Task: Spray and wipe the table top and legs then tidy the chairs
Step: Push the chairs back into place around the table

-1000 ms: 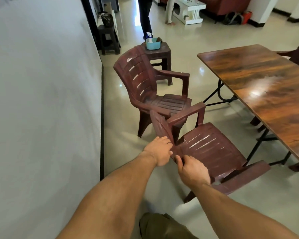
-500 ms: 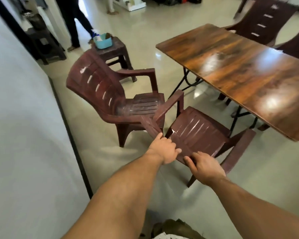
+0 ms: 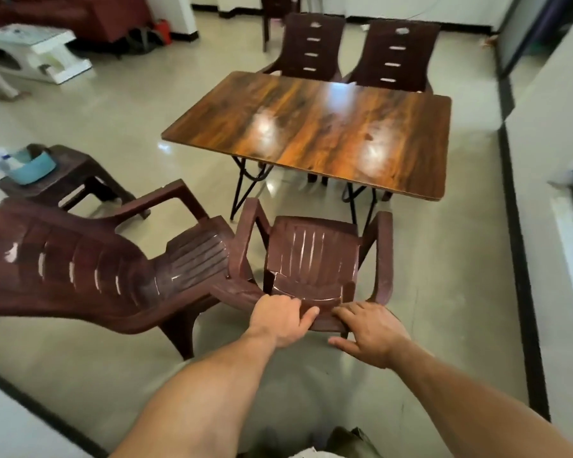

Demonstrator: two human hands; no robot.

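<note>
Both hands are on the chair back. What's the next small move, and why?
Probably push the chair straight forward: it faces the table squarely but its seat stands short of the edge. The left hand grips its back, the right hand rests on it.

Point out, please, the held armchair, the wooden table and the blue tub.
held armchair (image 3: 311, 256), head view, slatted seat.
wooden table (image 3: 311, 133), head view, bare top.
blue tub (image 3: 35, 170), head view, outer wall.
</note>
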